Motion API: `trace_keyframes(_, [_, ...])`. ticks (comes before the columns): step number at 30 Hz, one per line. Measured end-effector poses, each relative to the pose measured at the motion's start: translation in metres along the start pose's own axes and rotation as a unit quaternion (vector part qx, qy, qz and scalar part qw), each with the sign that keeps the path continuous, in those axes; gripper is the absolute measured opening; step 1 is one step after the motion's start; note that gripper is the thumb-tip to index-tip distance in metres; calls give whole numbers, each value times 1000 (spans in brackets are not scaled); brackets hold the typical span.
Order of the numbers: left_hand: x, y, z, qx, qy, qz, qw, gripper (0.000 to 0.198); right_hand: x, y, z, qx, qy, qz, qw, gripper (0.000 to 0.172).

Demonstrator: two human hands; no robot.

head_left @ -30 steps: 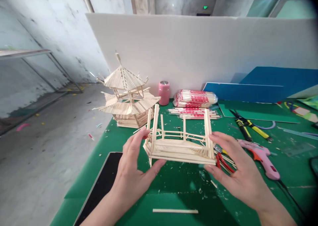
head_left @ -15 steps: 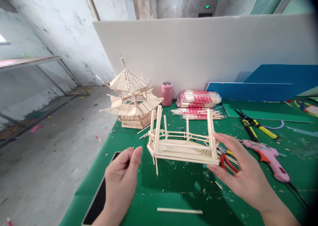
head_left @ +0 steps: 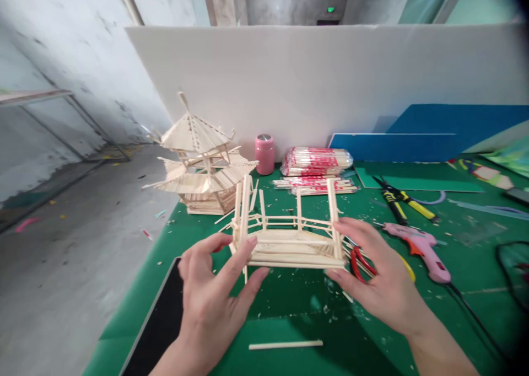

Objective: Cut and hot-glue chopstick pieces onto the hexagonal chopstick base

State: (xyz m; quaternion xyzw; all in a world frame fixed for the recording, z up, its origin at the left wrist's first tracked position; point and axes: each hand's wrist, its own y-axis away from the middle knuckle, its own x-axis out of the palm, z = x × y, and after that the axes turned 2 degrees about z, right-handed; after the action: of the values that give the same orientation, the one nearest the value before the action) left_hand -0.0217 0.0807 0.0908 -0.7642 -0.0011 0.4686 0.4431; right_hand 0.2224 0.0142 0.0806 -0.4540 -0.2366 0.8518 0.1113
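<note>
A small pavilion frame of pale wooden sticks, with upright posts and low railings, is held up over the green table. My right hand grips its right end, fingers by the front post and thumb at the base edge. At the left front corner, my left hand has its index finger against the post and its thumb by the base. A thin level stick seems to span the front posts. One loose stick lies nearer me. A tiered stick pagoda stands behind on the left.
Red-handled pliers lie behind my right hand. Farther right are a pink glue gun with a cord and yellow-black cutters. Bagged stick bundles and a pink flask stand at the back. A dark phone-like slab lies left.
My left hand has moved right and opened from a closed pinch onto the frame's left corner. The right hand keeps its hold. The whole view has shifted slightly.
</note>
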Motion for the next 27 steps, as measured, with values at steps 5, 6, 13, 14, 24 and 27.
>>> trace_keyframes(5, [-3, -13, -5, 97, -83, 39, 991, 41, -4, -3, 4, 4, -33, 22, 999, 49])
trace_keyframes(6, [-2, -16, -6, 114, -82, 44, 989, 41, -5, -4, 4, 2, -34, 25, 999, 48])
trace_keyframes(13, [7, -41, -32, 216, -42, 99, 970, 37, -12, -6, 9, -8, -25, 42, 999, 48])
trace_keyframes(14, [8, -43, -36, 220, -29, 106, 969, 37, -12, -6, 9, -3, -28, 38, 999, 50])
trace_keyframes(24, [8, -54, -46, 239, 36, 206, 948, 37, 3, -5, 12, 30, -96, -20, 995, 73])
trace_keyframes(27, [4, -57, -42, 213, 50, 230, 948, 29, 12, -5, 13, 31, -109, -35, 993, 75])
